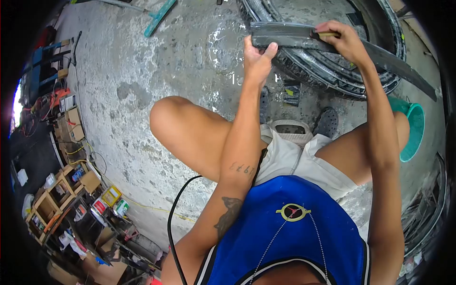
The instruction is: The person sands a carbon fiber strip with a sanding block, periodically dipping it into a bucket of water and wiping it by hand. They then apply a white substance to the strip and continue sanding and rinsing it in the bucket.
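Observation:
A long, dark, wet-looking strip (pixel 294 39) lies across both hands, its right end reaching out past the tires. My left hand (pixel 259 54) is closed round the strip's left end, thumb on the near edge. In my right hand (pixel 343 42) is a small yellowish-edged item (pixel 328 33), pinched against the top of the strip; most of it is hidden by the fingers. Beneath the strip, black tires (pixel 327 78) with wet, whitish streaks are stacked on the concrete floor.
A teal bucket (pixel 414 128) stands at the right beside my knee. A teal squeegee-like tool (pixel 159 19) lies at the upper left. Wooden shelves (pixel 50 202) with boxes and tools line the left. Dark, looped tubing (pixel 430 209) is at the lower right. A small black packet (pixel 291 94) lies between my feet.

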The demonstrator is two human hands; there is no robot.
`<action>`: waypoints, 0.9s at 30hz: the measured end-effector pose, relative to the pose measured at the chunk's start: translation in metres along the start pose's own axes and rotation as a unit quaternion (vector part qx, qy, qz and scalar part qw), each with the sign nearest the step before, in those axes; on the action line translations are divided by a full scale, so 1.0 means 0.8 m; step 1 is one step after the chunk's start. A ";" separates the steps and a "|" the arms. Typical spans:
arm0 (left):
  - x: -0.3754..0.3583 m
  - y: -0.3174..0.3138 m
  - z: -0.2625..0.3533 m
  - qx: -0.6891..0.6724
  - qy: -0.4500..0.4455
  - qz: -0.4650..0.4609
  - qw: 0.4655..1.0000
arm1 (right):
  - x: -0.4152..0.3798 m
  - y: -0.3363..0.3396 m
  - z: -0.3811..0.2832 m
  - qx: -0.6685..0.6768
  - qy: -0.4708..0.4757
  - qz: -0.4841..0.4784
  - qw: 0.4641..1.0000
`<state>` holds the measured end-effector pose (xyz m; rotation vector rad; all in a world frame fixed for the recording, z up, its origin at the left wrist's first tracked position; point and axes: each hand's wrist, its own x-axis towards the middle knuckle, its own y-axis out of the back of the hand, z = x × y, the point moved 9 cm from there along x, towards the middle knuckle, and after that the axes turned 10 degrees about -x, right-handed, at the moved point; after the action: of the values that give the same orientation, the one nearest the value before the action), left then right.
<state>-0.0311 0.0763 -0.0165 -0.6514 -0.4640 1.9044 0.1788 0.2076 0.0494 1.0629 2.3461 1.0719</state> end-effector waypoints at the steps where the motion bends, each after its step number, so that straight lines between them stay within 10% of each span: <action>1: 0.001 0.001 -0.003 0.001 0.000 -0.006 1.000 | 0.009 -0.019 -0.021 0.008 0.020 -0.004 1.000; 6: 0.000 -0.016 0.009 0.003 -0.037 -0.030 0.999 | 0.094 -0.123 -0.136 0.049 0.081 -0.024 0.995; 14: 0.003 -0.004 -0.005 -0.004 -0.012 -0.019 1.000 | -0.005 -0.007 0.010 0.047 -0.086 -0.027 0.995; 20: -0.004 -0.025 0.014 -0.010 -0.022 -0.025 0.999 | 0.112 -0.131 -0.167 -0.044 0.112 -0.020 0.993; 27: 0.005 -0.005 -0.005 -0.002 -0.009 -0.030 0.999 | 0.012 -0.018 -0.015 -0.026 -0.002 -0.020 0.999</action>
<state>-0.0269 0.0817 -0.0179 -0.6166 -0.4951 1.8538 0.1587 0.2024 0.0459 0.9937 2.3142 1.1081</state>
